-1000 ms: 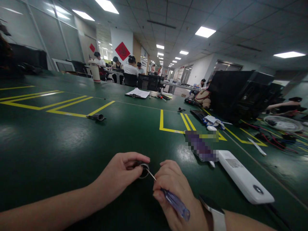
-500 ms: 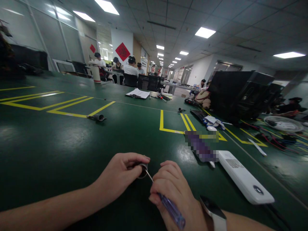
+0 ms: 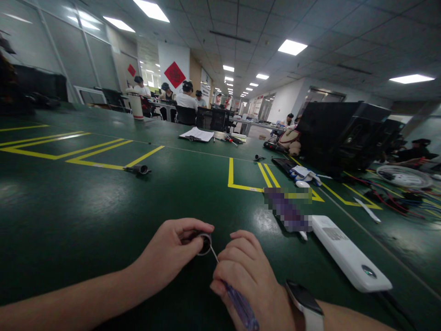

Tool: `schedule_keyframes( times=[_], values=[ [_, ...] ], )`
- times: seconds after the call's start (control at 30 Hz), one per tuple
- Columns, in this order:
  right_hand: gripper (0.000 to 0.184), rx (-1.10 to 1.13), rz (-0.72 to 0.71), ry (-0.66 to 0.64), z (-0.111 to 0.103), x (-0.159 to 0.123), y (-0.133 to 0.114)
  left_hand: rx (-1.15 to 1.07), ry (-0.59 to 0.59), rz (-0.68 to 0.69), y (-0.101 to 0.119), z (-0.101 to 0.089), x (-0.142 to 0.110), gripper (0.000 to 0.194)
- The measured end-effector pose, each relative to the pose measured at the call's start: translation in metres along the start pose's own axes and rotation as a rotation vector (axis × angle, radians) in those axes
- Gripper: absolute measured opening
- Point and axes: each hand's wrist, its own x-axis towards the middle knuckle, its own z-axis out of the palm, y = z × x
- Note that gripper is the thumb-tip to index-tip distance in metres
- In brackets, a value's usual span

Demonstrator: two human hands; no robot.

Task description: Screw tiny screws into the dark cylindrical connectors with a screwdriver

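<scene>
Screwdriver (image 3: 239, 303) spanned the narrow gap btwn R hand (image 3: 253, 273) & the tube (image 3: 207, 244) in L hand (image 3: 172, 250). Free tabletop (image 3: 182, 197) ran fwd of both; fwd-left, a loose dark pc (image 3: 141, 169) lay by yellow tape (image 3: 98, 165). R side was tight: purple item (image 3: 289, 212), white box (image 3: 351, 255), big black case (image 3: 336, 133) farther back.

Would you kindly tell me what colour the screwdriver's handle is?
The translucent screwdriver handle is bluish purple, seen best in the head view.

- Screwdriver (image 3: 240, 305): translucent, glossy plastic handle; smooth metal shaft (image 3: 214, 253).
- Hollow part (image 3: 207, 244): metallic-looking rim.
- Tabletop (image 3: 99, 200): smooth, softly glossy.
- White device (image 3: 349, 253): smooth, plastic-looking.
- Watch (image 3: 303, 296): glossy dark face.
- Sheets (image 3: 201, 134): matt paper.
</scene>
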Motion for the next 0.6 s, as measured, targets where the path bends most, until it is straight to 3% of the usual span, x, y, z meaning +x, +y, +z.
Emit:
schedule_keyframes(
  times=[0.3, 0.6],
  values=[
    [0.002, 0.049, -0.028, 0.053, -0.0019, 0.0028, -0.0016, -0.028, 0.013, -0.01, 0.003, -0.0023, 0.002, 0.028],
    [0.008, 0.097, 0.047, 0.034, -0.0027, 0.0038, -0.0013, -0.15, -0.016, -0.07, 0.0043, -0.0016, 0.0003, 0.031]
  ],
)
